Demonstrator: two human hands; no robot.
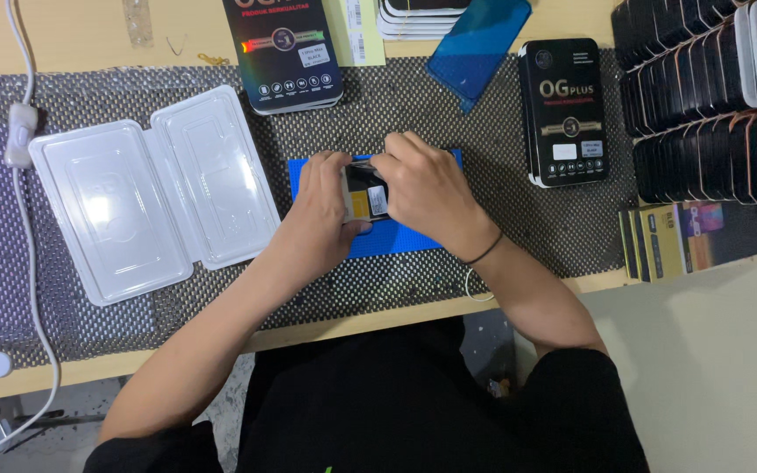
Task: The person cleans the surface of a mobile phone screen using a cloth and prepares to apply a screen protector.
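Near the middle of the frame both hands close around a small dark phone-like device (366,192). The left hand (321,206) curls its fingers over the device's left edge, the thumb tucked under its lower side, so the grip is closed on the device rather than spread. The right hand (422,188) comes in from the right with its fingers bent and bunched over the device's top and right edge, likewise grasping it; a thin black band (484,251) circles that wrist.

Only a narrow strip of the device shows between the two hands: a black face with a yellowish patch and a pale label (the rest is hidden under the fingers, and its print is too small to make out). It sits just above a blue mat (396,235), which lies on a dark mesh pad (449,105) covering the wooden table (63,35).

At the left of the frame an opened clear plastic case (155,188) lies flat on the pad, well apart from the hands. A black retail box (564,112) lies to the right of the hands, another black box (284,52) at the upper centre, and a blue film (479,44) beside it. Rows of dark cases (711,96) fill the upper right corner. A white cable (32,263) runs down the left edge.
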